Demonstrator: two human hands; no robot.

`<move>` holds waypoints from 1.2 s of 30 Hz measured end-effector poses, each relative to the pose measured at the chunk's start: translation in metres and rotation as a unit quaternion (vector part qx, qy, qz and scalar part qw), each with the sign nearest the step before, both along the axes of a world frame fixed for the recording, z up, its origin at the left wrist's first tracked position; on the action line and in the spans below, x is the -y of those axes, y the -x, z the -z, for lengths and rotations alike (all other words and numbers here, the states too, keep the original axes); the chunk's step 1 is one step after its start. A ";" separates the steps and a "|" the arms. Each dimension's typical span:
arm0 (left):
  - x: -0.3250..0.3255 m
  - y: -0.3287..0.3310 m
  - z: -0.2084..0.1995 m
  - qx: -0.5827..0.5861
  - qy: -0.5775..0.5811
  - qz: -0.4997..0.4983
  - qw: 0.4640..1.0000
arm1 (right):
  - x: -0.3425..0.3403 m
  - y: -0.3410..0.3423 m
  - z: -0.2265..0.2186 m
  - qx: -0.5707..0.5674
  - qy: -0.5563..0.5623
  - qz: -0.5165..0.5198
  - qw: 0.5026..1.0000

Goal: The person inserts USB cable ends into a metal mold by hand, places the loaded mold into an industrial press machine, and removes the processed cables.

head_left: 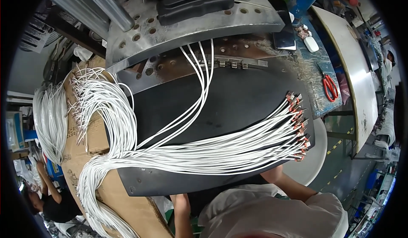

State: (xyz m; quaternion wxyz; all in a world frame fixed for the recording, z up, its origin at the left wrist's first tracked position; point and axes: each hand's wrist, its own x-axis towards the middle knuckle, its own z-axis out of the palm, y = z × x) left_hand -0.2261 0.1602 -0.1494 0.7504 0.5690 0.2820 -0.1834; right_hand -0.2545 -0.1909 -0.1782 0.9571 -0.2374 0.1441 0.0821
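My left hand [180, 203] is at the near edge of the black work board [246, 91], its fingers hidden beneath that edge. Further right, my right hand [273, 173] also meets the near edge, and its fingers are out of sight too. Across the board lies a thick bundle of white cables [221, 155], with metal plugs and orange-red parts [299, 127] at the right end. A few separate cables [199, 98] curve up from the bundle and pass under the metal press plate [195, 36]. Neither hand visibly touches a cable.
Small metal connectors [233, 64] sit in a strip fixture below the plate. Cardboard [91, 129] at the left bears more cable ends, beside a coiled cable bundle [50, 123]. Red-handled pliers [330, 88], a white mouse [311, 44] and a phone [284, 38] lie right.
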 end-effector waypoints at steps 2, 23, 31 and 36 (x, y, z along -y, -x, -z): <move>0.009 -0.001 -0.028 -0.122 0.082 -0.006 0.989 | -0.007 -0.011 -0.035 0.031 0.338 -0.267 0.902; 0.100 -0.212 -0.204 0.531 -0.434 0.484 0.543 | 0.027 -0.242 -0.185 0.358 0.722 -0.150 0.573; 0.079 -0.220 -0.197 0.513 -0.398 0.395 0.650 | 0.008 -0.230 -0.206 0.357 0.627 -0.201 0.663; 0.080 -0.227 -0.169 0.495 -0.362 0.189 0.767 | 0.035 -0.235 -0.261 0.253 0.692 -0.445 0.510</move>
